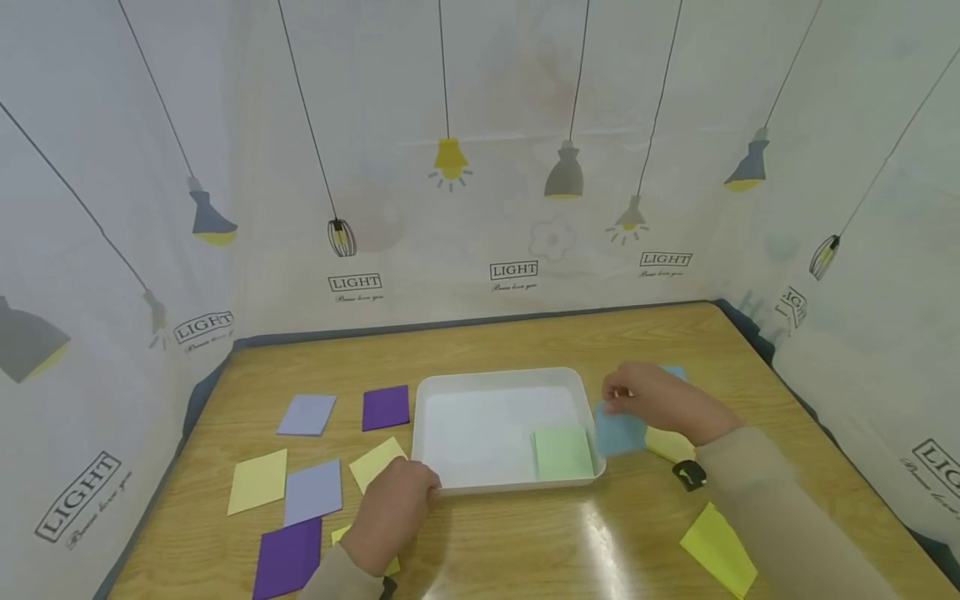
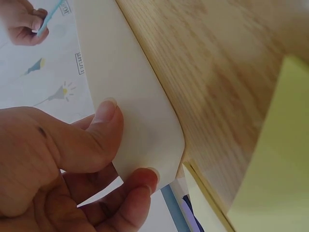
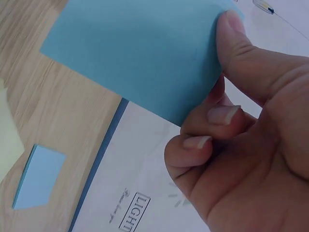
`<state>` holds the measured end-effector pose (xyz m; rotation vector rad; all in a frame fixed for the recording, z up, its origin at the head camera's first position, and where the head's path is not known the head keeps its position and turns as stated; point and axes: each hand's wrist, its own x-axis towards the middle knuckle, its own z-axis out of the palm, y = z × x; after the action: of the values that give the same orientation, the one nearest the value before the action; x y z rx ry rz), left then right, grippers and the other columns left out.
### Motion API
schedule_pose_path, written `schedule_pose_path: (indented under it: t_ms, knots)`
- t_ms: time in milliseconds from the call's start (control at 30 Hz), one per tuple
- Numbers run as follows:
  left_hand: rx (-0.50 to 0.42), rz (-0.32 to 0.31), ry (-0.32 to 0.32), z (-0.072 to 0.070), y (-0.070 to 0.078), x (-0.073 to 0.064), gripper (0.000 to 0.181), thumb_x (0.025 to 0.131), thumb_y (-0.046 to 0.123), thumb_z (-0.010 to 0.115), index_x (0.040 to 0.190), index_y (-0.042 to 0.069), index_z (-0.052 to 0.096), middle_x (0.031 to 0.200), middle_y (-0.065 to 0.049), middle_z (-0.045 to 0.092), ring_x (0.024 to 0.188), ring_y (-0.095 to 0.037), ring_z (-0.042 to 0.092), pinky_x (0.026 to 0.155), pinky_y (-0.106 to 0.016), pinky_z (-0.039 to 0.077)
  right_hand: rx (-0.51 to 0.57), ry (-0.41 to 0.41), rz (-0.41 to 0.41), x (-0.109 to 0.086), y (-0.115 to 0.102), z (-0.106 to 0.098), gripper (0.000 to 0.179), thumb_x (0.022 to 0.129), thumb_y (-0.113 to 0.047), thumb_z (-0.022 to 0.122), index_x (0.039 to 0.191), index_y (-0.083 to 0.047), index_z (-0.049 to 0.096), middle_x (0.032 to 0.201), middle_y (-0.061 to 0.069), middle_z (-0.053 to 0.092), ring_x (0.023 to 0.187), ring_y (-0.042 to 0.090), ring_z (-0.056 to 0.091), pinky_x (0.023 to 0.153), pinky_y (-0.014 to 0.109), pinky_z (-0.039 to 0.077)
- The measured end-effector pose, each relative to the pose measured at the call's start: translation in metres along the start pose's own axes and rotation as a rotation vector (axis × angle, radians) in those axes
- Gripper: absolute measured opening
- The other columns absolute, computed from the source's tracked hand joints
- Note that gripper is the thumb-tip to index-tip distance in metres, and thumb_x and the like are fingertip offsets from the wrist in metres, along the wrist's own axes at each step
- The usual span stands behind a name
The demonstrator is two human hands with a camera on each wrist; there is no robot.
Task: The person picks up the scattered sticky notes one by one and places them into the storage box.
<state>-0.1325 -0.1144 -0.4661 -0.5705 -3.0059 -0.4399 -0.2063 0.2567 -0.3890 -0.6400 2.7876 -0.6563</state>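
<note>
A white rectangular tray point(image 1: 480, 433) stands on the table with a pale green sticky note pad point(image 1: 562, 454) in its near right corner. My left hand point(image 1: 393, 508) holds the tray's near left corner; in the left wrist view, thumb and fingers pinch its wall point(image 2: 130, 87). Just beyond the tray's right side, my right hand point(image 1: 663, 400) pinches a blue sticky note pad point(image 1: 621, 433) by its edge, raised above the table. The right wrist view shows thumb and curled fingers on one edge of that blue pad point(image 3: 145, 58).
Left of the tray lie lavender point(image 1: 313, 492), purple point(image 1: 386, 407) and yellow point(image 1: 257, 482) pads, several in all. On the right, another blue pad point(image 1: 675, 372), a pale yellow one point(image 1: 671, 444) and a bright yellow one point(image 1: 718, 550) lie around the right arm. A printed curtain point(image 1: 510, 208) surrounds the table.
</note>
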Motion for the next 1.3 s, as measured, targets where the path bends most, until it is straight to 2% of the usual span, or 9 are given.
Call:
schedule_pose_path:
  t_ms: [133, 267, 467, 767, 933, 1167, 1300]
  knots:
    - [-0.001, 0.004, 0.001, 0.000, 0.000, 0.000, 0.029, 0.077, -0.005, 0.072, 0.059, 0.016, 0.064, 0.063, 0.009, 0.055, 0.066, -0.010, 0.043, 0.061, -0.028, 0.041, -0.029, -0.003, 0.007, 0.013, -0.010, 0.005, 0.008, 0.096, -0.018, 0.068, 0.089, -0.015, 0.067, 0.088, -0.001, 0.059, 0.079, 0.015, 0.047, 0.071, 0.031, 0.042]
    - [0.000, 0.002, -0.004, -0.001, 0.000, 0.001, 0.025, 0.080, 0.002, 0.075, 0.061, 0.016, 0.068, 0.064, 0.009, 0.059, 0.066, -0.010, 0.046, 0.062, -0.029, 0.045, -0.064, -0.029, 0.015, 0.028, -0.023, 0.009, 0.009, 0.096, -0.021, 0.069, 0.090, -0.015, 0.068, 0.089, -0.001, 0.061, 0.080, 0.015, 0.050, 0.073, 0.031, 0.045]
    - [-0.013, -0.004, -0.016, -0.002, 0.001, 0.001, 0.034, 0.078, -0.005, 0.072, 0.054, 0.015, 0.057, 0.060, 0.008, 0.051, 0.065, -0.010, 0.041, 0.061, -0.027, 0.040, -0.079, -0.072, -0.002, 0.045, -0.042, 0.018, 0.013, 0.095, -0.022, 0.069, 0.085, -0.015, 0.066, 0.081, -0.002, 0.057, 0.077, 0.014, 0.049, 0.069, 0.030, 0.043]
    - [-0.009, -0.001, -0.011, -0.001, 0.001, 0.002, 0.031, 0.077, -0.003, 0.073, 0.056, 0.017, 0.062, 0.061, 0.009, 0.054, 0.065, -0.010, 0.042, 0.061, -0.028, 0.042, -0.037, -0.082, -0.044, 0.056, -0.054, 0.029, 0.017, 0.095, -0.021, 0.069, 0.081, -0.014, 0.062, 0.079, -0.001, 0.053, 0.075, 0.014, 0.047, 0.068, 0.029, 0.041]
    - [0.004, -0.012, -0.015, 0.000, 0.002, 0.001, 0.025, 0.077, -0.001, 0.075, 0.061, 0.017, 0.069, 0.062, 0.009, 0.057, 0.065, -0.010, 0.043, 0.062, -0.029, 0.045, -0.014, -0.096, -0.021, 0.058, -0.058, 0.032, 0.017, 0.095, -0.020, 0.069, 0.081, -0.015, 0.063, 0.079, -0.001, 0.055, 0.076, 0.014, 0.049, 0.069, 0.030, 0.042]
    - [0.008, -0.010, -0.003, 0.001, 0.000, 0.001, 0.028, 0.075, -0.002, 0.075, 0.058, 0.017, 0.065, 0.062, 0.008, 0.055, 0.065, -0.010, 0.043, 0.061, -0.029, 0.044, -0.007, -0.109, -0.053, 0.068, -0.065, 0.041, 0.019, 0.095, -0.019, 0.070, 0.079, -0.014, 0.062, 0.073, -0.004, 0.053, 0.071, 0.012, 0.048, 0.066, 0.028, 0.041]
    - [0.009, -0.017, -0.004, 0.001, -0.002, 0.001, 0.021, 0.078, 0.004, 0.078, 0.063, 0.017, 0.072, 0.066, 0.007, 0.063, 0.066, -0.010, 0.048, 0.065, -0.032, 0.051, -0.011, -0.119, -0.078, 0.075, -0.071, 0.047, 0.020, 0.094, -0.020, 0.070, 0.078, -0.013, 0.062, 0.071, -0.004, 0.051, 0.069, 0.012, 0.047, 0.064, 0.027, 0.040]
